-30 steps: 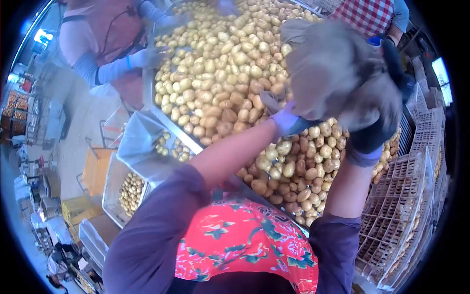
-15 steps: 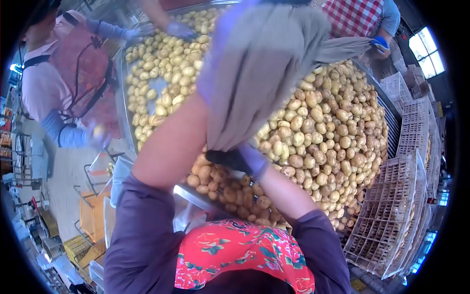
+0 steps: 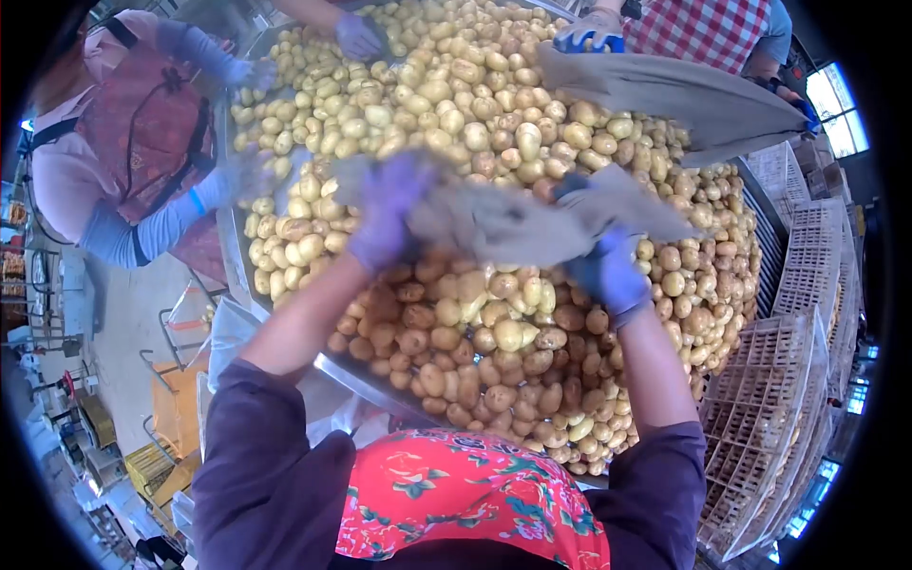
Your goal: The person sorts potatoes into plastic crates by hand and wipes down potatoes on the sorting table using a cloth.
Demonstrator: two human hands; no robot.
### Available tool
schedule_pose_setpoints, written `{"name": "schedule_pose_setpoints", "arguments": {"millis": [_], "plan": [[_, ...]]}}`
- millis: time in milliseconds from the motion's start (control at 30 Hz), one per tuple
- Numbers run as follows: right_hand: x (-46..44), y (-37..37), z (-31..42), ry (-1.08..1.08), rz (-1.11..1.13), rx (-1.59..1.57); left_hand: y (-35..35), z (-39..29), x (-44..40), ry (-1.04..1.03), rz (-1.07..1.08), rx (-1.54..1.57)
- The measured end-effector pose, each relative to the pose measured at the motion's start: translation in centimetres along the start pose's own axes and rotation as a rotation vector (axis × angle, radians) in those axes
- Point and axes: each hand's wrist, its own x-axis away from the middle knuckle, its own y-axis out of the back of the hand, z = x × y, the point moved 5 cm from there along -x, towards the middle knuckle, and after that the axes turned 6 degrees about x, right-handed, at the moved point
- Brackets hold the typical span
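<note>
My left hand (image 3: 389, 204), in a purple glove and blurred, grips one end of a grey cloth (image 3: 508, 223). My right hand (image 3: 613, 271), in a purple and dark glove, grips the cloth's other side, with a loose flap spreading beyond it. The cloth is stretched and bunched between both hands, above a large heap of potatoes (image 3: 513, 332) on a metal-edged table (image 3: 370, 388). Across the table, a person in a checked top holds another grey cloth (image 3: 693, 100) spread between two gloved hands.
On the left, a person in a red apron (image 3: 142, 133) has gloved hands over the potatoes. Another person's purple-gloved hand (image 3: 359, 36) touches potatoes at the top. White plastic crates (image 3: 765, 399) stand at the right. An orange-brown container (image 3: 179, 408) is at the lower left.
My hands have moved apart, and the cloth that hung between them is now stretched sideways and lower. The cloth across the table is now spread wide between the other person's hands.
</note>
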Motion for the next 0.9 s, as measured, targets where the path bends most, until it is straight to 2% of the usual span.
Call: {"name": "schedule_pose_setpoints", "arguments": {"millis": [33, 67, 100, 133, 167, 233, 300, 333, 367, 400, 433, 533, 600, 633, 667, 733, 833, 867, 900], "plan": [[1.3, -3.5, -1.0, 0.042, 0.044, 0.038, -3.6, 1.7, 3.9, -0.007, 0.228, -0.505], [1.7, -5.9, -1.6, 0.084, 0.091, 0.075, -5.6, 1.1, 5.0, 0.056, 0.447, -0.596], [1.1, -7.5, -1.3, 0.138, 0.099, 0.321, -5.5, 1.0, 4.0, 0.063, 0.466, -0.537], [-0.4, -8.7, -1.1, 0.151, 0.118, 0.429, -5.4, 1.6, 2.6, 0.063, 0.479, -0.48], [-1.8, -9.9, -0.9, 0.167, 0.135, 0.537, -5.5, 3.2, 1.6, 0.062, 0.457, -0.513], [-6.8, -10.1, -1.0, 0.098, 0.164, 0.516, -5.9, 7.3, -0.5, 0.052, 0.392, -0.489], [-11.8, -10.4, -1.3, 0.007, 0.134, 0.573, -6.5, 10.0, -3.8, 0.022, 0.205, -0.465], [-13.5, -10.7, -1.6, -0.02, 0.109, 0.548, -7.3, 13.4, -5.5, 0.047, 0.224, -0.567], [-15.2, -11.0, -1.9, -0.046, 0.083, 0.521, -8.1, 18.0, -6.1, -0.031, 0.086, -0.55], [-16.7, -11.1, -2.2, -0.045, 0.056, 0.429, -7.3, 17.6, -8.3, 0.127, 0.214, -0.802], [-17.2, -10.6, -1.8, -0.04, 0.005, 0.371, -6.7, 18.3, -10.0, 0.18, 0.236, -0.931], [-16.6, -8.9, 0.3, -0.002, -0.151, 0.245, -5.7, 18.1, -8.7, 0.272, 0.205, -0.835], [-13.8, -9.8, 1.7, -0.064, 0.286, 0.317, -4.6, 15.4, -4.2, 0.107, 0.243, -0.778], [-9.4, -11.0, 0.9, 0.074, 0.244, 0.309, -3.1, 11.6, -1.1, 0.022, 0.249, -0.69], [-4.6, -12.2, 0.1, 0.211, 0.204, 0.3, -1.6, 9.1, 0.9, 0.116, 0.344, -0.61], [-0.3, -10.6, 3.1, 0.216, 0.24, 0.264, 0.4, 6.5, 4.9, 0.123, 0.342, -0.575], [4.5, -15.0, 0.9, -0.019, 0.232, 0.035, -0.5, 5.5, 8.1, 0.094, 0.37, -0.56], [4.7, -17.0, -0.2, 0.063, 0.277, 0.207, -1.0, 6.9, 8.0, 0.105, 0.337, -0.477], [3.5, -18.5, -1.3, 0.147, 0.323, 0.375, -1.5, 7.2, 5.6, 0.124, 0.407, -0.572]]}}
